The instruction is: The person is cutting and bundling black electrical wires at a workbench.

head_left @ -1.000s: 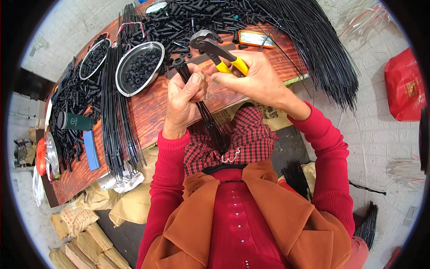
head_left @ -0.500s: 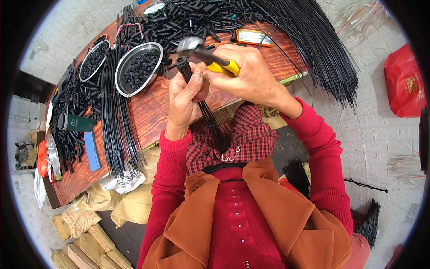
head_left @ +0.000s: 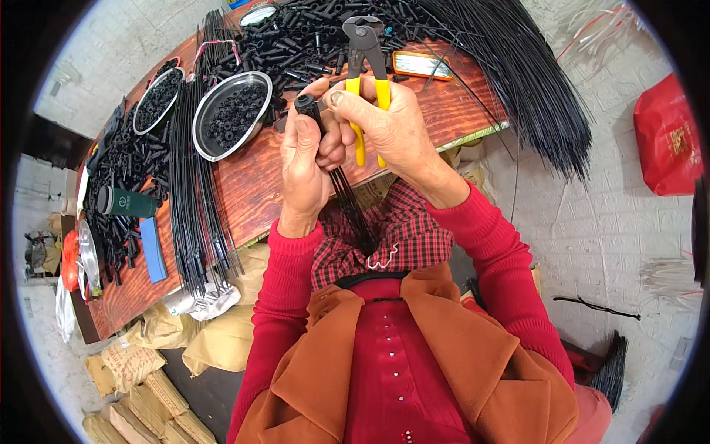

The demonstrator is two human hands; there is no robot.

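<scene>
My left hand (head_left: 305,169) grips a thin bundle of black rods (head_left: 351,203) that runs down toward my lap. A small black plastic cap (head_left: 305,103) sits at the bundle's top end, between my left thumb and my right fingertips. My right hand (head_left: 384,129) holds yellow-handled nippers (head_left: 365,59), jaws pointing up and away over the wooden table (head_left: 251,185), while its thumb and forefinger pinch at the cap. Both hands touch each other above the table's near edge.
A steel bowl (head_left: 231,115) of small black parts stands left of my hands, a second bowl (head_left: 157,100) beyond it. Long black rods (head_left: 196,185) lie across the table, a big sheaf (head_left: 532,81) hangs off the right. An orange-rimmed case (head_left: 423,65), green bottle (head_left: 127,201), red bag (head_left: 669,133).
The nippers swung from lying sideways across the bundle's top to standing upright in my right hand. My right fingers have come onto the black cap at the bundle's end.
</scene>
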